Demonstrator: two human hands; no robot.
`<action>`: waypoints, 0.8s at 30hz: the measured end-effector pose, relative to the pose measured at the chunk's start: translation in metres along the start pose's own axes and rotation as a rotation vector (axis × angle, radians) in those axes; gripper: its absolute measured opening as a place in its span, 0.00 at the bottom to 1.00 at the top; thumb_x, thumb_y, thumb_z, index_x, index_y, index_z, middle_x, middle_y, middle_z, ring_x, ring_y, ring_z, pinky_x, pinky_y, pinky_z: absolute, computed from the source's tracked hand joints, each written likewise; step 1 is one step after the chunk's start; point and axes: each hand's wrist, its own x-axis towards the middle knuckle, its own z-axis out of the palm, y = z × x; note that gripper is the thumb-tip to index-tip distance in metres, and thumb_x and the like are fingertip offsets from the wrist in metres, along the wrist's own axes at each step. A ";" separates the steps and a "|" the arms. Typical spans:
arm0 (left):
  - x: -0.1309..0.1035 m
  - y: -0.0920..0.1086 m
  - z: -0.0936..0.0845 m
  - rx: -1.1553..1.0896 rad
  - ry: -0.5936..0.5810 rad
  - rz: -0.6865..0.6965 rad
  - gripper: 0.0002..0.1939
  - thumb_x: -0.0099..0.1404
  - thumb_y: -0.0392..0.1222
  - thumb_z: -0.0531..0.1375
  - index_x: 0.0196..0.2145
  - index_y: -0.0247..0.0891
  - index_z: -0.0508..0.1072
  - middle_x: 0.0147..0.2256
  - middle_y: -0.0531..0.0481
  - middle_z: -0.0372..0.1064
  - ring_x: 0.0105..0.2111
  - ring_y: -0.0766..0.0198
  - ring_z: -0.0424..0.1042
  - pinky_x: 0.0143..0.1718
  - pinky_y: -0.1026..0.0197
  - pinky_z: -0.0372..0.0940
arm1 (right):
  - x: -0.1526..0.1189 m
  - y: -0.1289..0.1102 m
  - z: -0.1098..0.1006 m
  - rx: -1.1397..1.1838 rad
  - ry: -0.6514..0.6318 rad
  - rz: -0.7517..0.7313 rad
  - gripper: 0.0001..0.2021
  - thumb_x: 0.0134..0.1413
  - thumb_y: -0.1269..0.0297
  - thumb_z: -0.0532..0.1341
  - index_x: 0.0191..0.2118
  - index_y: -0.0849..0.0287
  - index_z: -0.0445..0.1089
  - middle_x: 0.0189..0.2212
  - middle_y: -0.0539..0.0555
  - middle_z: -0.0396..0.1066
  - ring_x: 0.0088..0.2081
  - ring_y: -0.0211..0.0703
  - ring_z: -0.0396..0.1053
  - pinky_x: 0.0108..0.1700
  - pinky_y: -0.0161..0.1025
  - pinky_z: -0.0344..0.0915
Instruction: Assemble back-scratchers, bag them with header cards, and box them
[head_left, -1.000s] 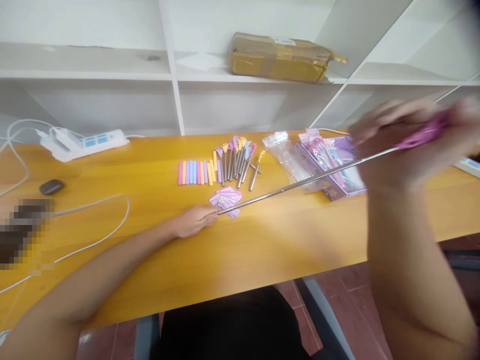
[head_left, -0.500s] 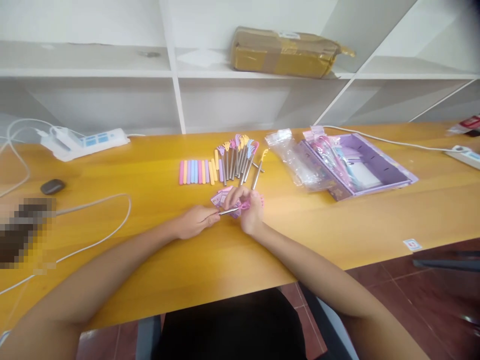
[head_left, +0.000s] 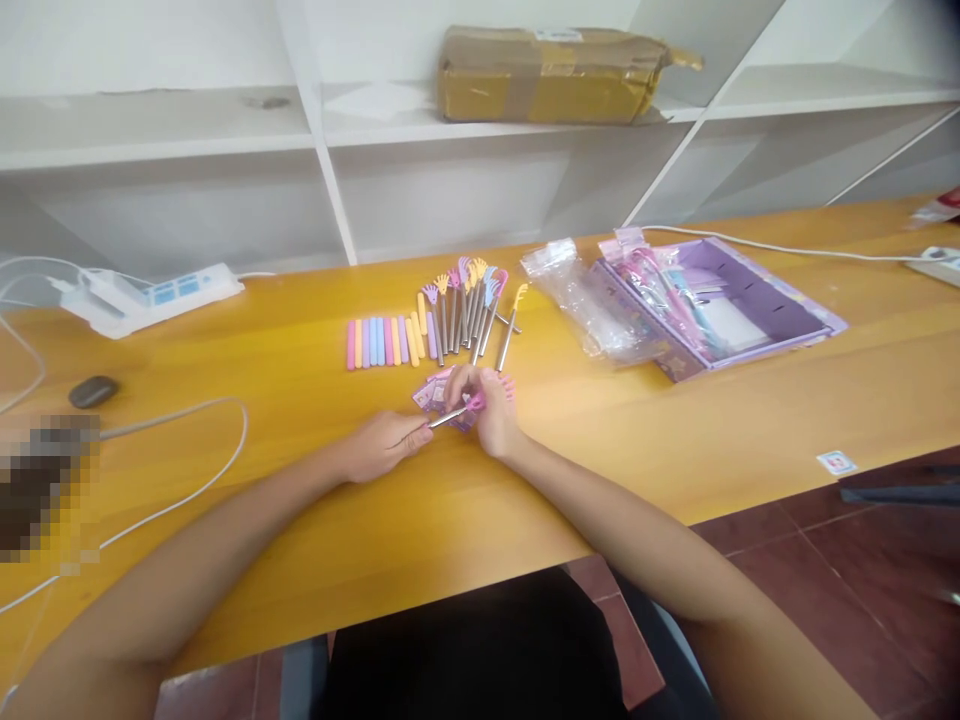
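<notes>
My left hand [head_left: 386, 444] is closed on the lower end of a metal rod [head_left: 448, 416]. My right hand [head_left: 489, 408] grips the pink hand-shaped head [head_left: 475, 402] at the rod's other end. Small purple printed cards [head_left: 430, 394] lie under and beside my right hand. Just beyond, several metal rods with coloured hand-shaped heads [head_left: 466, 305] lie in a loose bunch, and one with a yellow head [head_left: 513, 326] lies at their right. Left of them is a row of pastel sticks [head_left: 379, 343].
Clear plastic bags [head_left: 589, 310] lie against a purple box [head_left: 780, 310] with packed items on the right. At the left are a power strip [head_left: 184, 290], a dark oval object [head_left: 94, 391] and white cables. A taped carton [head_left: 555, 85] sits on the shelf.
The camera view has shifted slightly. More of the metal rod shows between my hands, and both hands keep their grip.
</notes>
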 end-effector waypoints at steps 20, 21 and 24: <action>-0.002 0.009 -0.003 -0.065 -0.045 0.009 0.23 0.84 0.56 0.43 0.59 0.40 0.69 0.28 0.55 0.67 0.28 0.62 0.65 0.37 0.60 0.61 | 0.002 0.005 -0.001 -0.044 0.031 -0.013 0.37 0.66 0.25 0.51 0.23 0.55 0.64 0.18 0.51 0.61 0.22 0.40 0.59 0.29 0.42 0.62; -0.002 0.008 -0.004 -0.058 -0.033 0.003 0.25 0.84 0.57 0.43 0.64 0.39 0.67 0.29 0.55 0.68 0.29 0.62 0.65 0.37 0.61 0.62 | 0.003 0.004 0.000 -0.046 0.063 -0.012 0.36 0.67 0.26 0.53 0.23 0.55 0.64 0.18 0.51 0.61 0.22 0.40 0.60 0.29 0.41 0.62; -0.001 0.006 -0.005 -0.030 0.011 -0.021 0.31 0.84 0.60 0.43 0.69 0.37 0.65 0.31 0.52 0.67 0.32 0.60 0.66 0.39 0.60 0.62 | 0.006 0.002 0.001 0.013 0.091 0.017 0.33 0.68 0.30 0.55 0.24 0.55 0.64 0.17 0.50 0.60 0.21 0.40 0.62 0.27 0.41 0.62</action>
